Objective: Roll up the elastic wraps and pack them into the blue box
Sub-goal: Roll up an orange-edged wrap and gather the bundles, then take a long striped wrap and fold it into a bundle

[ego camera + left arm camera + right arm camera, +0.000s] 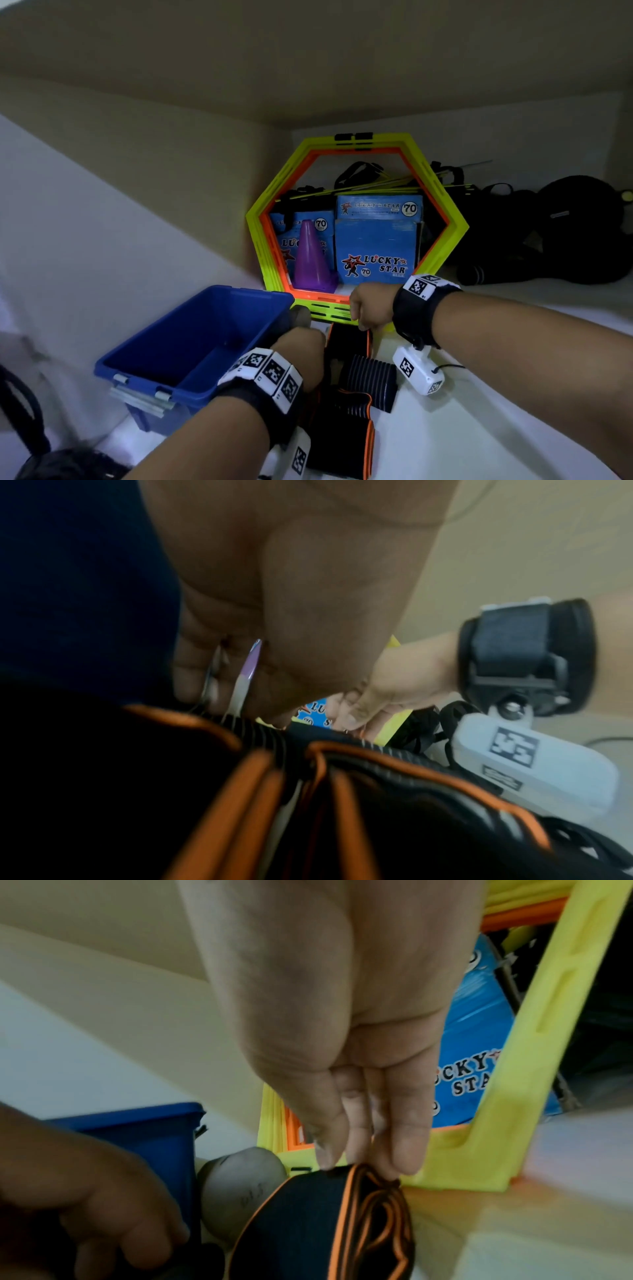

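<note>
A pile of black elastic wraps with orange edges point(370, 377) lies on the white surface between my forearms. My right hand point(363, 320) pinches the far folded end of one wrap point(369, 1180) between thumb and fingers. My left hand point(301, 342) reaches down onto the same pile point(342, 804); in the right wrist view its fingers point(137, 1240) curl round dark wrap fabric. The open blue box point(154, 325) stands just left of the pile, and I see nothing in it.
Yellow-green and orange hexagon rings point(445, 205) lean on the back wall just beyond the wraps. Behind them stand a purple cone point(311, 257) and blue printed cartons point(376, 246). Black bags point(565, 233) lie at the right. A grey rounded object point(240, 1177) sits between box and wraps.
</note>
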